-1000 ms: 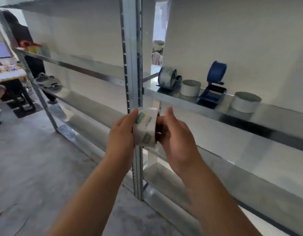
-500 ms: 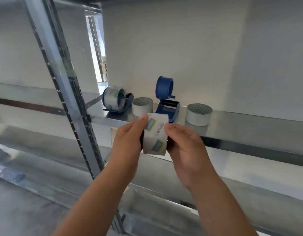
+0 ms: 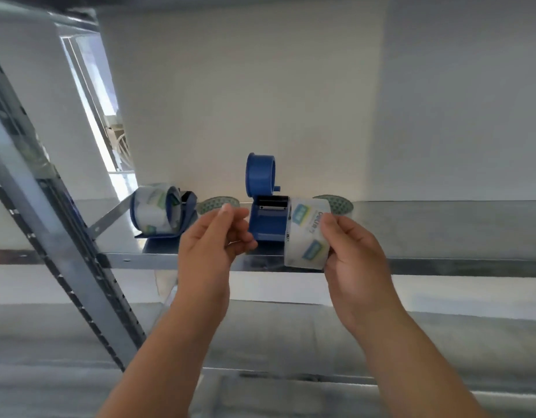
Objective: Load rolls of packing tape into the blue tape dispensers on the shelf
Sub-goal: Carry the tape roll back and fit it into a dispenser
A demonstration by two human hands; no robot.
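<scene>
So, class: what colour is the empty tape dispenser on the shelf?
Blue; the empty tape dispenser shows clearly in the head view.

Views: one only, a wide-angle head camera, so no second view shares the scene.
Position: worn on the person's head, standing close in front of the metal shelf (image 3: 441,262).
Facing: forward toward the white wall (image 3: 260,101) behind the shelf, roughly level with the shelf surface, whose front edge runs across mid-frame.
Nearness: both forearms rise from the bottom edge; the left hand (image 3: 212,236) and right hand (image 3: 354,251) sit near centre, just before the empty blue dispenser (image 3: 265,206).
Distortion: the upright post (image 3: 49,236) at left leans strongly.
Lower frame: a lower shelf level (image 3: 441,342), blurred.
</scene>
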